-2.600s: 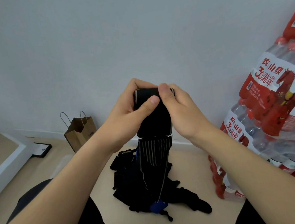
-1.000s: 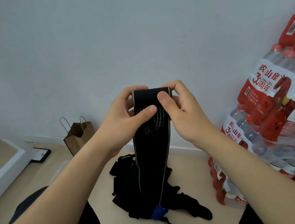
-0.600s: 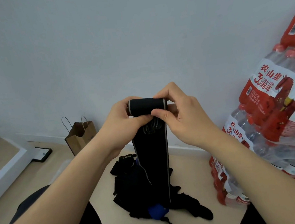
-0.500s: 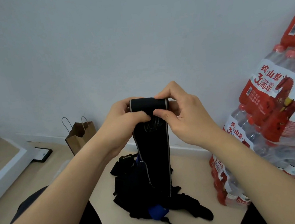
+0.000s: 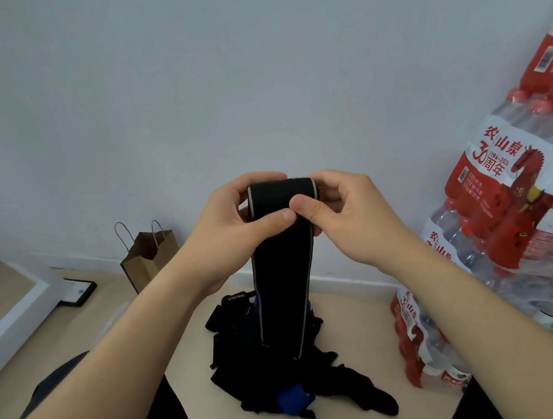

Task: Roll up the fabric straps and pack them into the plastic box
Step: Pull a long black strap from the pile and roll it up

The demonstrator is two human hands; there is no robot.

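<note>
Rolling: my left hand (image 5: 231,221) and right hand (image 5: 348,216) pinch the fabric strap (image 5: 283,277); next I'd wind up its hanging tail.

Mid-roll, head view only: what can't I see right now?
- Roll thickness: left hand and right hand cover the rolled ends of the strap.
- Its lower end: lost against the black pile.
- No plastic box plainly in view.
- Right edge cuts off the bottle packs.
</note>
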